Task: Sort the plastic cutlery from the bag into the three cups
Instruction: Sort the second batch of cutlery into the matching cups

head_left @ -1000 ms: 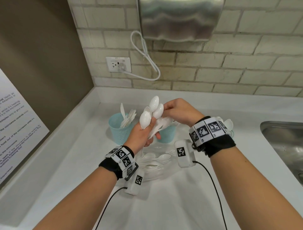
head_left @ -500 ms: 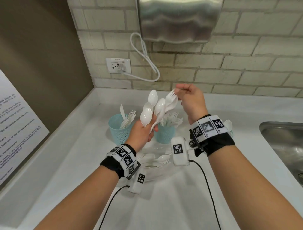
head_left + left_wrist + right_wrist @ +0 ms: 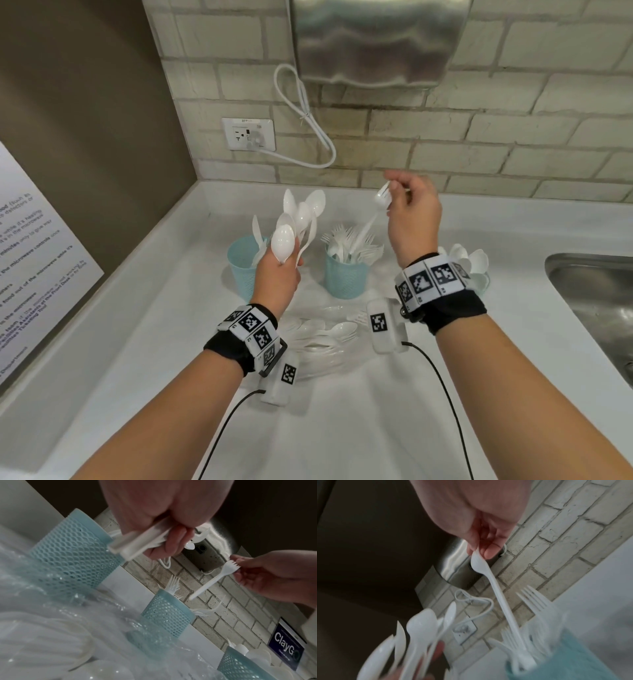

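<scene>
- Left hand (image 3: 277,277) raised above the white countertop (image 3: 342,428), fingers curled round the handles of a bunch of white plastic spoons (image 3: 298,222); bowls fanned upward, handle ends sticking out below the fist in the left wrist view.
- Right hand (image 3: 412,219) held higher, above and just right of the middle cup; thumb and fingertips pinching the tine end of a single white plastic fork (image 3: 216,578), other fingers loosely curled.
- Fork hanging slanted, handle pointing down toward the middle teal mesh cup (image 3: 346,277); right wrist view puts the handle tip among the white forks standing there, though blur hides whether it touches them.
- Left teal mesh cup (image 3: 241,270) behind the left hand, holding a few white pieces; kind hard to tell.
- Right teal mesh cup (image 3: 240,668) mostly hidden by the right wrist in the head view, white spoon bowls showing above its rim.
- Clear plastic bag (image 3: 329,342) lying flat on the counter between the two wrists, in front of the cups, with more white spoons inside.
- Steel sink (image 3: 596,301) at the far right edge.
- Wall socket (image 3: 248,134) on the pale brick wall, white cable looping up to a steel dispenser (image 3: 376,41).
</scene>
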Tool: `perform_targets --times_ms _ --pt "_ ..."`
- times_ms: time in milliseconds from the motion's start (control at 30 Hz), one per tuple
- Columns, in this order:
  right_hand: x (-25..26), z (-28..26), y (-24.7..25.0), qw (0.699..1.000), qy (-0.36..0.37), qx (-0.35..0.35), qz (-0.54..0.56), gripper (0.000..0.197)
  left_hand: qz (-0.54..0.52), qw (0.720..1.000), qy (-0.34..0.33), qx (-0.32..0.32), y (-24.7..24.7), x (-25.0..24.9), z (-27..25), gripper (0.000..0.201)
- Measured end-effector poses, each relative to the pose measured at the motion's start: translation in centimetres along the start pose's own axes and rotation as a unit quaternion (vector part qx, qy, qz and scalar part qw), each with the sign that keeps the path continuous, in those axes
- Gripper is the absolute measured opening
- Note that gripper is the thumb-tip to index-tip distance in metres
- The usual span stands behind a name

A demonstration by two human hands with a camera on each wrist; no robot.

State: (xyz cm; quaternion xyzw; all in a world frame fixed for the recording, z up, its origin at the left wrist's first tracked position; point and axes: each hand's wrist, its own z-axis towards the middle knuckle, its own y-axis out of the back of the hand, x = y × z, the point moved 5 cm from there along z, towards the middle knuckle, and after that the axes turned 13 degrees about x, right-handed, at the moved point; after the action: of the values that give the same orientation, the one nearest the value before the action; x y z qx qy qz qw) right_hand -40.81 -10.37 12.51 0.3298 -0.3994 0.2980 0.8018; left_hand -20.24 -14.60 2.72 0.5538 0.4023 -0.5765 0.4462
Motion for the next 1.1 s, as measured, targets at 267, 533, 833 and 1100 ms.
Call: perform_targets --times_ms 267,533,833,1100 --pt "-4.4 -2.9 -3.1 0.933 -0.091 0.225 -0.264 0.023 -0.020 0.999 -0.008 0.034 -0.7 0.0 -0.2 0.018" --pt "-4.8 -3.2 -2.2 0.951 -0.134 0.232 -0.153 0.021 -0.026 0.997 -0.023 0.066 -2.0 -0.2 -0.1 0.021" --pt "-4.4 -2.7 -2.8 0.945 -0.071 0.225 -0.227 0.031 0.033 0.987 -0.079 0.138 -2.9 -0.9 -0.7 0.031" --pt "2.3 -4.6 -3.5 0.949 0.016 0.282 0.143 0.032 0.079 0.980 -0.084 0.163 -4.5 -1.1 -0.5 0.017"
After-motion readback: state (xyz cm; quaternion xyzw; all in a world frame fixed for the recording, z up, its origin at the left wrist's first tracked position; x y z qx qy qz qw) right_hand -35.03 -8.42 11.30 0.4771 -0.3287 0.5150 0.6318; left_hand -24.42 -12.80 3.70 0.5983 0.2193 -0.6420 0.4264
